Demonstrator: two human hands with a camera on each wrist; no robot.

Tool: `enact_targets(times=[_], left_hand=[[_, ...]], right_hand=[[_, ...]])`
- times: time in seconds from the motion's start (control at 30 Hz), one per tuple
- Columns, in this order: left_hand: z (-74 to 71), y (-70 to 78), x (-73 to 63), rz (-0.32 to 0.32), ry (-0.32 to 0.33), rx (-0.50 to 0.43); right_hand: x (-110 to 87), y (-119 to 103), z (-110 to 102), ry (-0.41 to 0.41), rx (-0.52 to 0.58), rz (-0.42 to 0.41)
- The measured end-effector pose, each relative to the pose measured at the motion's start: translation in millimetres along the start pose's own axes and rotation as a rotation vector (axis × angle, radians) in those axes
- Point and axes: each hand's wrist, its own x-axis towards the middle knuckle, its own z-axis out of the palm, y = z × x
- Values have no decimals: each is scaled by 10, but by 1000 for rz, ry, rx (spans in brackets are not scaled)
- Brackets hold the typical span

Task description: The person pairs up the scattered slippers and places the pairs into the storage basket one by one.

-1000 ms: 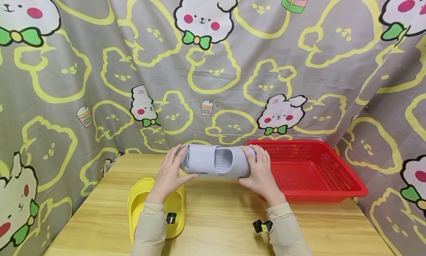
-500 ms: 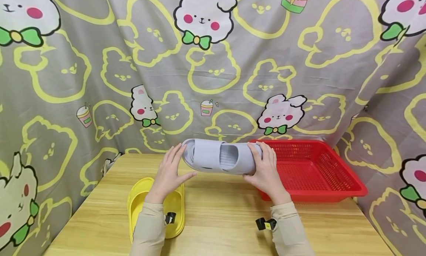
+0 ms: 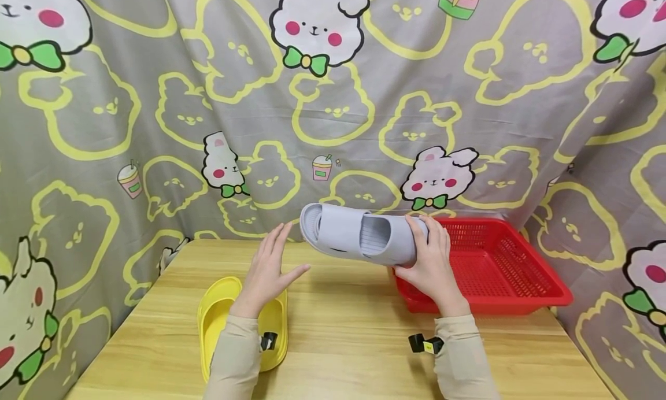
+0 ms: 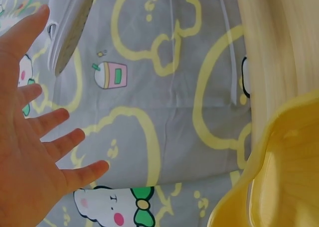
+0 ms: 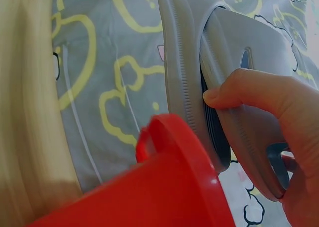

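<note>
A pair of pale grey slippers [image 3: 340, 232], one fitted into the other, is held in the air above the table. My right hand [image 3: 432, 267] grips them at their right end, the thumb pressing the side of one slipper [image 5: 232, 117] in the right wrist view. The slippers tilt, their left end higher. My left hand [image 3: 265, 273] is apart from them, just left of their free end, with fingers spread and nothing held. In the left wrist view, part of a grey slipper [image 4: 72, 33] shows beyond the thumb of that left hand [image 4: 30, 152].
A red perforated plastic basket [image 3: 551, 290] stands on the right of the wooden table [image 3: 343, 342], close by the right hand. A yellow basin-like container [image 3: 225, 285] lies under the left forearm. Patterned grey curtain [image 3: 333, 122] hangs behind and at both sides.
The slippers have moved right and up with my right hand and tilted, coming away from my left hand. My left hand has stayed nearly in place, letting go of them.
</note>
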Motion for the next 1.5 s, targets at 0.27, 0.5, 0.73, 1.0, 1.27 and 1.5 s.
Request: enact_targets(times=[0.27, 0.5, 0.73, 1.0, 1.27, 1.5], left_hand=[[26, 71, 0, 68, 54, 20], [102, 169, 21, 176, 184, 27], [209, 266, 81, 253, 270, 51], [368, 403, 143, 237, 254, 23], [560, 560, 203, 171, 183, -15], [742, 756, 248, 93, 105, -57]], right_hand=[[-2, 83, -109, -9, -6, 25], [5, 156, -195, 16, -7, 39], [43, 267, -314, 11, -15, 64], [72, 506, -492, -6, -90, 61], [69, 695, -639, -34, -132, 56], [59, 776, -742, -61, -160, 47]])
